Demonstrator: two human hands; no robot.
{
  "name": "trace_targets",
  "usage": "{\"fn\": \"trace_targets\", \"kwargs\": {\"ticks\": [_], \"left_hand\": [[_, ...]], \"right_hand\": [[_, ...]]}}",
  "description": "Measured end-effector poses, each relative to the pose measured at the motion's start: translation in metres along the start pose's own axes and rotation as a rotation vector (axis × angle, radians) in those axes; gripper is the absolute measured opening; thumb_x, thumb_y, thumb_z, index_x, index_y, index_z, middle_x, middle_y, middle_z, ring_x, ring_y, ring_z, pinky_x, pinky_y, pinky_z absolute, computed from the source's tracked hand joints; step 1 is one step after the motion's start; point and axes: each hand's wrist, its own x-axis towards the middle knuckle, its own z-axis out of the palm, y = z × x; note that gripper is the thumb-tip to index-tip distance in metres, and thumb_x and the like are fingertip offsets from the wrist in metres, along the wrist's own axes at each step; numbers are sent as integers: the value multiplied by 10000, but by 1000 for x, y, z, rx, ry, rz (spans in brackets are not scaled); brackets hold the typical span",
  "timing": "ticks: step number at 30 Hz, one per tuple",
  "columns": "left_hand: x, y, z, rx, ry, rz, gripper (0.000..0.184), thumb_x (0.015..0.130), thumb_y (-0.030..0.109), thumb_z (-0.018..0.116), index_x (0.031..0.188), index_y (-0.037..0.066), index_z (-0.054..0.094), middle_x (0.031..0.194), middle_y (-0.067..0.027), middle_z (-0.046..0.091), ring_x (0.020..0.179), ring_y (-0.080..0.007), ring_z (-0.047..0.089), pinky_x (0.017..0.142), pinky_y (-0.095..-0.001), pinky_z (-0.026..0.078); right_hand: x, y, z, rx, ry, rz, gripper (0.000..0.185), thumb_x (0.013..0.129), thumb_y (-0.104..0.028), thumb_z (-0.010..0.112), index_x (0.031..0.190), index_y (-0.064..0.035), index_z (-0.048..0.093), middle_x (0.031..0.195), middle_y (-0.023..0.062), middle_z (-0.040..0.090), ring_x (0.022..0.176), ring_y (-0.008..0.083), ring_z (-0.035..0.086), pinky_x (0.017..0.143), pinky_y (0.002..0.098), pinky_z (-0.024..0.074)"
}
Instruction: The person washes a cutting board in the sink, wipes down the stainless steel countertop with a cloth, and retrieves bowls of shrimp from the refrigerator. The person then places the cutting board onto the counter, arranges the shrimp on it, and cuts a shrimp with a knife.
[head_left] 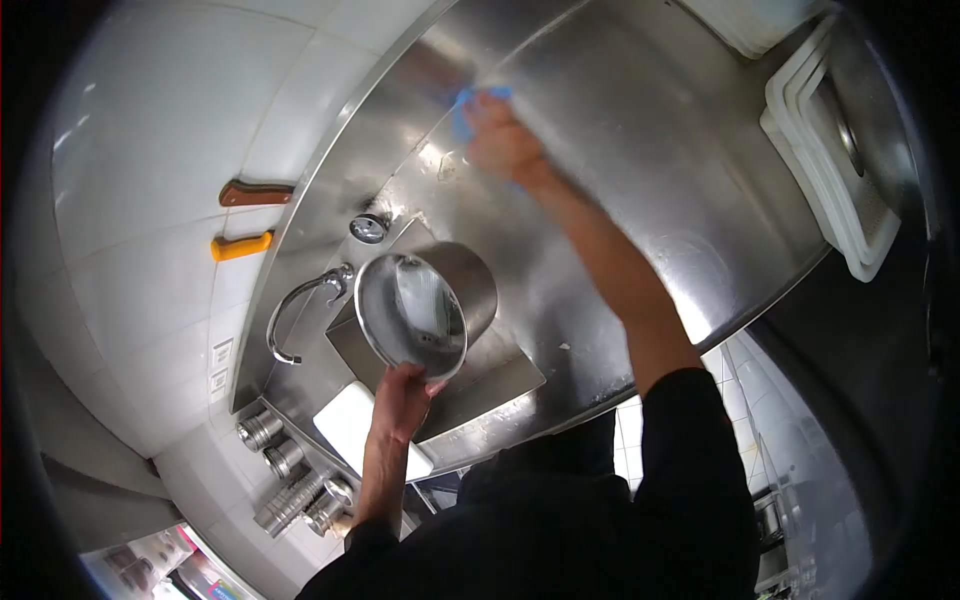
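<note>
My left hand [401, 396] is closed on the rim of a large metal pot [470, 285]. The pot lies tilted over the sink [505, 375], its mouth turned toward the faucet side, and its inside looks wet. Farther out, my right hand [503, 145] presses a blue cloth [463, 120] against the steel counter [600, 150], near the seam by the wall. That hand is slightly blurred, and part of the cloth is hidden under it.
A curved faucet [290, 310] and a round chrome fitting [369, 228] stand between sink and wall. A white board [345, 425] lies at the sink's near corner. Two handles, brown [255, 193] and yellow [241, 246], show at the wall. White trays [815, 160] lean at right.
</note>
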Motion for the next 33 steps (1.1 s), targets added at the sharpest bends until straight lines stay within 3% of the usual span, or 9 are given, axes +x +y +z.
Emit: {"fn": "trace_targets", "kwargs": {"ticks": [1, 7, 9, 12, 15, 22, 28, 31, 33], "left_hand": [[-11, -5, -8, -23, 26, 1, 463, 883, -9, 435, 1322, -138, 368, 1259, -264, 545, 1099, -389, 624, 891, -385, 576], [-49, -32, -75, -76, -10, -1, 495, 880, -3, 469, 1335, -159, 352, 1295, -269, 515, 1149, -470, 566, 852, -374, 631], [-53, -31, -69, -100, -10, 6, 501, 875, -9, 475, 1341, -148, 355, 1299, -259, 515, 1154, -474, 559, 851, -387, 634], [-31, -27, -81, -193, -78, -76, 503, 850, -23, 466, 1336, -127, 387, 1283, -241, 552, 1137, -425, 594, 936, -425, 590], [0, -20, -57, -162, -115, 27, 516, 847, -61, 445, 1355, -121, 378, 1358, -209, 500, 1227, -390, 533, 1066, -487, 501], [140, 24, -1, -303, -312, -92, 515, 835, -94, 396, 1333, -205, 325, 1336, -361, 440, 1246, -534, 461, 1068, -489, 499], [218, 28, 60, -471, -278, 37, 500, 904, -22, 399, 1357, -202, 289, 1380, -338, 410, 1242, -492, 483, 1057, -469, 511], [221, 10, 100, -506, -197, 276, 552, 973, 124, 478, 1445, -74, 271, 1456, -291, 318, 1264, -443, 472, 1063, -460, 499], [207, -19, 145, -405, 189, 269, 639, 979, 397, 537, 1523, 222, 250, 1504, -166, 217, 1305, -353, 441, 1018, -458, 477]], "right_hand": [[5, -49, -5, -686, -392, 27, 644, 849, -334, 605, 1391, -9, 486, 1469, 171, 450, 1404, 336, 353, 1176, 481, 249], [-52, -165, 86, -384, -486, 35, 340, 899, -197, 507, 1192, -61, 613, 1289, 142, 571, 1287, 345, 480, 1073, 458, 395], [-80, -187, 80, -298, -243, 54, 398, 787, -131, 660, 1178, -129, 587, 1086, 129, 597, 1170, 331, 561, 961, 456, 479], [-77, -221, -3, 23, -332, 628, 334, 877, -87, 537, 1208, -133, 542, 1202, 194, 572, 1059, 430, 613, 909, 512, 502], [-105, -229, -105, -24, 94, 907, 415, 823, -46, 587, 1225, -123, 516, 1159, 220, 562, 995, 450, 618, 872, 511, 515], [-195, -189, -280, -362, 571, 932, 468, 808, -56, 636, 1255, -31, 499, 1308, 237, 473, 1161, 427, 502, 998, 466, 428], [-216, -179, -338, -736, 216, 796, 477, 822, -109, 675, 1268, -41, 519, 1358, 224, 442, 1228, 414, 454, 1045, 497, 378], [-219, -168, -361, -580, 387, 884, 521, 853, -142, 668, 1324, -43, 468, 1352, 213, 458, 1221, 369, 475, 1059, 456, 370], [-198, -160, -399, -362, 688, 937, 512, 870, -162, 672, 1320, -24, 472, 1371, 197, 449, 1261, 336, 458, 1062, 418, 373]]}}
